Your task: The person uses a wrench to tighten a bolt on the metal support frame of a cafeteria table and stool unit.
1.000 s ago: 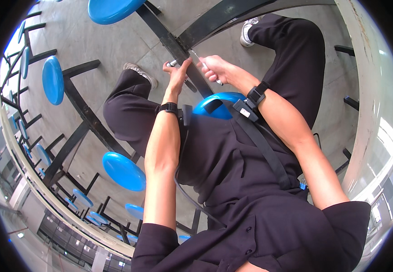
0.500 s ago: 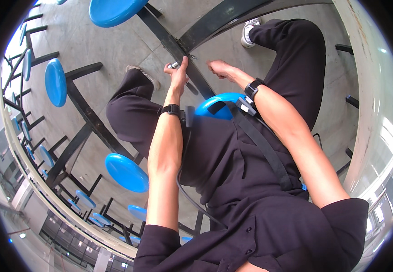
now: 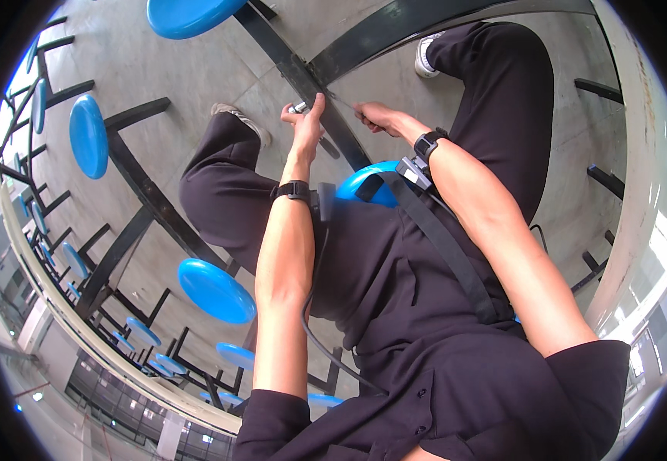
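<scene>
My left hand is closed beside a black metal beam, with its thumb pointing up along the beam. A tool with a shiny silver end pokes out on the left of that hand, and a dark, flat, rounded piece shows below the fingers; its exact kind is unclear. Across the beam, my right hand is closed with the fingertips together. A thin, faint line runs from the beam toward those fingertips, too blurred to name. Both wrists wear black straps with small devices.
I sit on a blue round stool seat, legs apart around the beam. Another blue seat is at the beam's far end. More stools on black frames stand to the left. Pale table edges curve along both sides.
The view has shifted slightly. My right hand's fingers look more curled, and a thin line now shows between them and the beam. My left hand keeps nearly the same place and grip.
</scene>
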The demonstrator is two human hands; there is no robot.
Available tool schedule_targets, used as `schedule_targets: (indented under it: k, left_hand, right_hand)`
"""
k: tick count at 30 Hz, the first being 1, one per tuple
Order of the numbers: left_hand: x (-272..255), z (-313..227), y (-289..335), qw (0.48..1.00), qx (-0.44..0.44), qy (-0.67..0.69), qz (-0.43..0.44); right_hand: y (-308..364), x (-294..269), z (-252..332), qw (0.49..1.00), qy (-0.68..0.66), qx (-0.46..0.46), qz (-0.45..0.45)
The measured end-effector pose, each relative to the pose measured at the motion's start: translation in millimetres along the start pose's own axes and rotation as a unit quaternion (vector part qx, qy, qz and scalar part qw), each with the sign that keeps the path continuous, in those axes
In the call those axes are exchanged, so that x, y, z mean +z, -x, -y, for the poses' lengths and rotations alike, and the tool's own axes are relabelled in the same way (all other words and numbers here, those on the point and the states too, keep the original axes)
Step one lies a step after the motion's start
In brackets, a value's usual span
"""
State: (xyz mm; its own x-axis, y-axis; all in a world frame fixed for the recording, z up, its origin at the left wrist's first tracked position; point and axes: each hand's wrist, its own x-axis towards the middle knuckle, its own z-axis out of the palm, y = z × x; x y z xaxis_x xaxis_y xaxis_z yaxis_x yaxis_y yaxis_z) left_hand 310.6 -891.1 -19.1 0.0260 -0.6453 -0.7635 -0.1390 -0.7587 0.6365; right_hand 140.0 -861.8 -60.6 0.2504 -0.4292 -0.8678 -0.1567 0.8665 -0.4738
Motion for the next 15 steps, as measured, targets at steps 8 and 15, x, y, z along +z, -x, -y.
schedule_targets:
  k: [8, 15]
  left_hand:
    - [-1.3, 3.4, 2.3, 1.000, 0.001, 0.000, 0.003]
    - [1.6, -2.0, 10.5, 0.999, 0.032, -0.007, 0.014]
  right_hand:
    - [-5.4, 5.3, 2.7, 0.994, -0.071, -0.060, 0.050]
    - [-18.6, -1.4, -2.3, 0.988, -0.087, -0.096, 0.089]
